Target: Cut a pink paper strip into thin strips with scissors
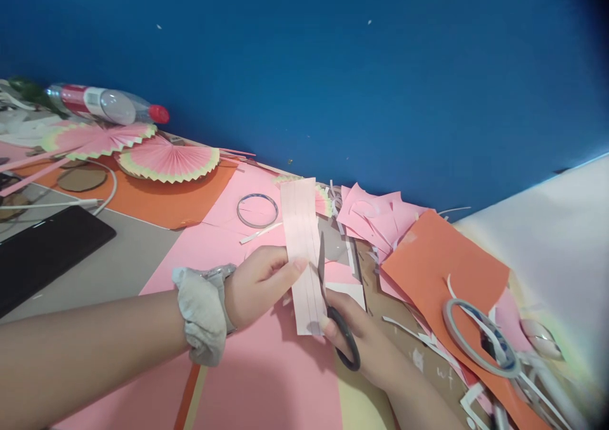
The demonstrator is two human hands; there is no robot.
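At your far left lies a black phone [57, 252], then a bottle [118, 105] with a red cap, then a pink paper fan [174, 160]. Your left hand [259, 284] (a pale scrunchie [202, 319] hugs its wrist) has its fingers pinching a lined strip [304, 290] of paper, right in the middle, above the pink sheet [257, 385]. The scissors [332, 312] sit at its right edge, gripped by your right hand's [366, 341] fingers. Past them are orange paper [447, 252] and a tape ring [455, 330].
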